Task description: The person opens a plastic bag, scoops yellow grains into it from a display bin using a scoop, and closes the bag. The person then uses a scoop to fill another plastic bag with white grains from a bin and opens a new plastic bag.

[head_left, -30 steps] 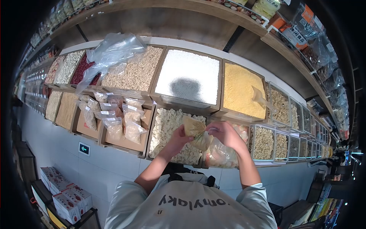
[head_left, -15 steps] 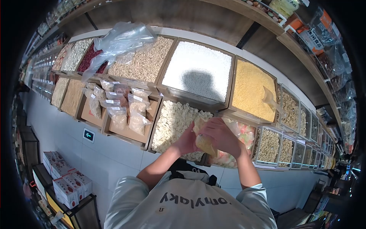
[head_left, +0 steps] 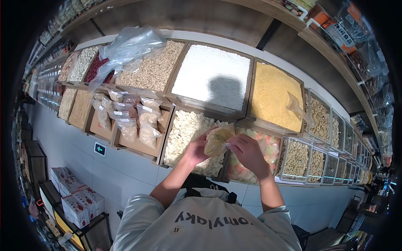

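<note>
Grip: both hands close on a small clear bag (head_left: pixel 217 141) of tan grain; the left hand (head_left: pixel 196 150) cups its left side with fingers wrapped, the right hand (head_left: pixel 247 152) pinches the bag's right edge between thumb and fingertips
Where the bag is: held up in the air between the two hands, above the front bins, over the seam between the bin of pale curled pieces (head_left: pixel 190 140) and the bin of pink and white crackers (head_left: pixel 261 157)
Risk: my guess is the thin plastic could slip from the pinch or the mouth could gape, since I cannot tell whether it is sealed; grain would then drop into the open bins below and mix with their stock
Second risk: a hard squeeze might split so thin a film
Bag material: soft, glossy, see-through plastic, bulged round by its fill
Fill: fine, dry, sandy-coloured, loose
Nearby bins: square wooden boxes with clear fronts; one holds white granules (head_left: pixel 211 77), one yellow grain (head_left: pixel 274 96) with a clear scoop (head_left: pixel 295 107) stuck in it
Packed goods: small labelled bags (head_left: pixel 134 119) stand in a cardboard tray to the left
Loose wrap: a crumpled clear sheet (head_left: pixel 125 48) lies over the far bins
</note>
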Motion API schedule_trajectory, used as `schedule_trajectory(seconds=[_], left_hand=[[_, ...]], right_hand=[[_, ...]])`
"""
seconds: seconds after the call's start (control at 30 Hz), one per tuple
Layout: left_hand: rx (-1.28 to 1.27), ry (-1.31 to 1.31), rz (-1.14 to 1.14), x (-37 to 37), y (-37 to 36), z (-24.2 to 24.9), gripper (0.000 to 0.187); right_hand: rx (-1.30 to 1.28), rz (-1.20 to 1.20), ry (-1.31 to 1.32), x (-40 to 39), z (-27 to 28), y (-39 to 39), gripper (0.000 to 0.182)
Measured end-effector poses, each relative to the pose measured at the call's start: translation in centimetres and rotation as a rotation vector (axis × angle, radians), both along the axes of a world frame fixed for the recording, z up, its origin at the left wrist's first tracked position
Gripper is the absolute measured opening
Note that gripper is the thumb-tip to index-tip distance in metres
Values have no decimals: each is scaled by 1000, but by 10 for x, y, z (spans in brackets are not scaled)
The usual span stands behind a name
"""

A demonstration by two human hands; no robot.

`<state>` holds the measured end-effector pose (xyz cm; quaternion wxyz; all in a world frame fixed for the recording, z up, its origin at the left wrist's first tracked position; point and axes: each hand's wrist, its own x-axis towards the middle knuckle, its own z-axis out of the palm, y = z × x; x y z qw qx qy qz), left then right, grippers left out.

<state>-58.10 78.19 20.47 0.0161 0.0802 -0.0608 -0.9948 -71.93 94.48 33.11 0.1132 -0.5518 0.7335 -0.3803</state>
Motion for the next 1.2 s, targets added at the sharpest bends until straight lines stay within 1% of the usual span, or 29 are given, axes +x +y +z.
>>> schedule_trajectory(seconds=[0.07,0.2,0.23,0.27,0.3,0.33,0.37,0.4,0.43,0.47,0.5,0.53,0.57,0.6,0.63,0.67,0.7,0.77,0.8,0.83,0.87,0.9,0.97,1.0,1.03,1.1,1.13,1.17,1.2], left_hand=[[4,47,-42,6,5,-11,79],[-29,26,-72,6,18,-17,79],[-24,45,-155,5,20,-16,80],[-18,63,-238,4,23,-12,83],[-19,63,-233,3,26,-8,83],[-161,31,-204,2,29,-3,85],[-301,-5,-176,3,32,2,87],[-302,-8,-172,2,32,8,87],[-394,-21,-76,1,31,13,87],[-486,-35,22,2,29,19,87],[-491,-35,27,3,23,24,87],[-278,-30,43,5,16,29,85],[-64,-23,57,7,11,32,84],[-69,-22,63,7,10,31,84],[-236,-101,144,5,10,27,72],[-401,-180,224,4,8,23,61],[-405,-174,227,6,4,20,61],[-649,-165,311,11,-5,18,44],[-649,-159,313,14,-10,19,44],[-484,-96,333,19,-17,19,39],[-318,-34,350,24,-25,23,37],[-316,-32,346,29,-34,27,37],[-85,-46,320,37,-56,34,37],[-3,13,340,44,-68,19,37],[0,17,328,49,-80,5,37],[46,-87,158,59,-103,-3,27],[13,-11,215,67,-113,-19,31],[17,3,189,72,-121,-6,31],[-31,10,137,77,-128,17,41]], right_hand=[[-16,9,49,-3,7,-1,11],[-85,46,145,-12,9,-2,13],[-85,51,145,-12,7,-2,13],[-73,44,40,-11,3,-1,13],[-63,37,-65,-10,-1,0,13],[-65,41,-66,-8,-5,0,13],[-75,-48,-252,-5,-10,0,14],[-85,-138,-437,-3,-14,0,15],[-87,-132,-438,-3,-20,0,15],[-109,-256,-576,-3,-25,-1,14],[-130,-381,-712,-3,-29,-2,14],[-134,-375,-712,-1,-32,-4,14],[-124,-438,-809,1,-34,-6,14],[-114,-499,-906,3,-36,-8,15],[-118,-493,-905,5,-40,-10,15],[-45,-462,-908,8,-47,-12,16],[28,-431,-907,9,-53,-14,17],[73,-412,-848,12,-64,-21,17],[123,-397,-796,14,-68,-25,17],[122,-398,-792,18,-72,-30,17],[114,-426,-681,24,-72,-38,17],[108,-455,-570,31,-71,-47,16],[51,-471,-582,44,-65,-66,14],[-8,-488,-598,52,-62,-77,12],[-11,-499,-593,59,-65,-88,12],[-297,-511,-845,75,-70,-110,6],[-309,-564,-943,84,-67,-119,3],[-322,-587,-926,94,-58,-132,3],[-377,-627,-945,104,-48,-146,2]])
